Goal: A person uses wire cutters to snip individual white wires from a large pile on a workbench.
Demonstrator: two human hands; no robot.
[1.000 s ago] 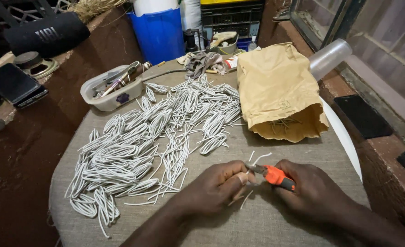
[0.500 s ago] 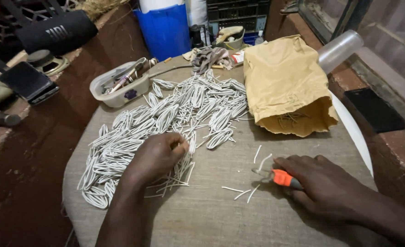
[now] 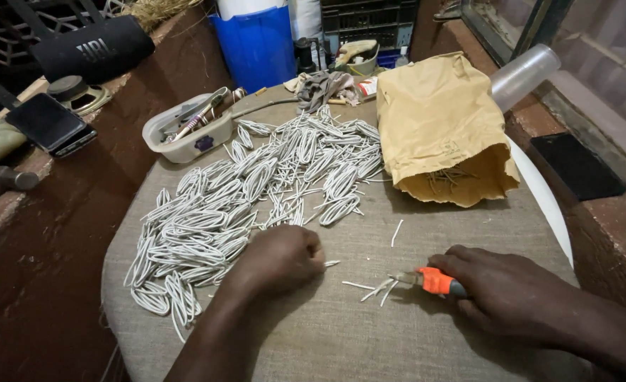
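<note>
Left hand [image 3: 279, 260] sits just left of centre in the lower half of the frame, fingers curled under into a loose fist, knuckles up, its forearm running down to the bottom edge. Right hand [image 3: 500, 283] lies low at the lower right, palm down and fingers stretched flat toward the left, closed around an orange-handled tool at its fingertips, the wrist and forearm trailing off to the bottom right corner. The two hands are well apart, both resting low.
</note>
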